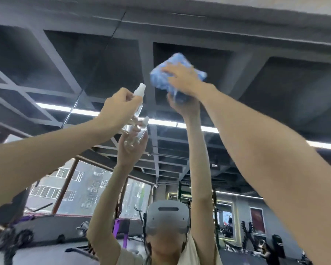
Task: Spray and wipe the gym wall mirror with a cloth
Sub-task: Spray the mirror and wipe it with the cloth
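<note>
High on the mirror [266, 88], bare glass open on both sides, the right hand [183, 80] presses a crumpled blue cloth [177, 59] with flat fingers, the left hand [118, 107] gripping a clear, white-capped spray bottle [139, 92] nearby.

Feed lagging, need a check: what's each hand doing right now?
Left hand: gripping clear plastic spray bottle.
Right hand: open, pressing bunched blue cloth on mirror.
</note>
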The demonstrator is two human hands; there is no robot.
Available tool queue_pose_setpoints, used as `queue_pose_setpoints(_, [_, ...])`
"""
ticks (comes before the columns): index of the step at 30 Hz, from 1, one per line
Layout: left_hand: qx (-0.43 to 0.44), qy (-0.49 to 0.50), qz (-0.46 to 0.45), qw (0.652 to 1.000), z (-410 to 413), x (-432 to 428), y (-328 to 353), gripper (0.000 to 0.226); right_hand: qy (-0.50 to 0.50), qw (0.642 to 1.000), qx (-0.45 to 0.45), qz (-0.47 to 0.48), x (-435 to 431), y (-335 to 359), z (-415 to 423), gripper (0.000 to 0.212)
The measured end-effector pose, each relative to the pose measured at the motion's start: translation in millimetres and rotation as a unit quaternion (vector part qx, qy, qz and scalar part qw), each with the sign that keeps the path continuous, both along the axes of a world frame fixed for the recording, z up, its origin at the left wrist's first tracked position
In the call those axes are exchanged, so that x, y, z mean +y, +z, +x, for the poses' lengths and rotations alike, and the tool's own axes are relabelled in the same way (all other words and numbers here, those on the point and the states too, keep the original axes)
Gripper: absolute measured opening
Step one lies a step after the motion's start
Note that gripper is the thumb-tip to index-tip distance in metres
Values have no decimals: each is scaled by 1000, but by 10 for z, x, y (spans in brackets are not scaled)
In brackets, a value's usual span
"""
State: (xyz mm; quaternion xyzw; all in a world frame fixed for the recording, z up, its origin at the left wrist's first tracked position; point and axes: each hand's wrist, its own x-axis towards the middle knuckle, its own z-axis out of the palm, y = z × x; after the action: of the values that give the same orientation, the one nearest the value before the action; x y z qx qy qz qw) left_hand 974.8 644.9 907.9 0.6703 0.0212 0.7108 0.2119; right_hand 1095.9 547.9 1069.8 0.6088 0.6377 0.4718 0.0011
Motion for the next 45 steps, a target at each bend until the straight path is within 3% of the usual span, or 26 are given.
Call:
queue_pose_setpoints(1, [-10, -4, -3, 1000, -20, -5, 3, 28, -40, 996, -78, 3, 110, -42, -4, 42])
queue_pose_setpoints(4, [-22, 1, -13, 1000, -92, 9, -25, 28, -96, 965, -69, 234, 40, -133, 107, 51])
queue_pose_setpoints(8, [19, -20, 6, 1000, -192, 52, -246, 29, -154, 909, 132, 365, -241, -315, 344, 57])
queue_pose_setpoints(11, [23, -25, 15, 999, -237, 52, -485, 27, -136, 923, 112, 343, -30, -824, 182, 53])
queue_pose_setpoints(14, [-4, -66, 1, 998, -301, 100, -766, 22, -107, 948, 17, 300, 239, -1533, -20, 53])
queue_pose_setpoints(18, [-50, -106, 28, 993, -383, 193, -1330, 12, -53, 981, -124, 140, 279, -2783, 134, 60])
queue_pose_setpoints(19, [-36, -102, 46, 993, -432, 218, -1492, 13, -53, 979, -128, 147, 167, -2928, 247, 60])
queue_pose_setpoints(21, [47, -56, 83, 994, -523, 274, -1817, 28, -66, 959, -30, 273, -166, -3000, 470, 62])
queue_pose_setpoints(23, [127, 14, 115, 985, -584, 283, -2116, 42, -129, 898, 142, 396, -448, -3114, 545, 59])
queue_pose_setpoints(24, [154, 56, 129, 978, -566, 290, -2249, 47, -156, 880, 178, 413, -464, -3240, 523, 59])
queue_pose_setpoints(25, [180, 99, 140, 969, -550, 283, -2392, 49, -160, 883, 173, 405, -419, -3422, 455, 60])
queue_pose_setpoints(27, [210, 149, 160, 953, -492, 268, -2676, 45, -133, 927, 114, 333, -271, -3827, 301, 65])
queue_pose_setpoints(30, [216, 130, 181, 951, -412, 276, -3040, 42, -133, 947, 87, 278, -240, -4093, 264, 71])
queue_pose_setpoints(35, [190, 82, 150, 967, -458, 293, -3331, 26, -112, 937, 99, 315, -264, -4131, 214, 56])
queue_pose_setpoints(40, [228, 79, 116, 964, -611, 427, -3422, 36, -80, 906, 139, 390, -105, -4011, 126, 42])
queue_pose_setpoints(45, [235, 79, 98, 964, -715, 524, -3593, 30, -60, 877, 175, 443, 335, -3816, -64, 41])
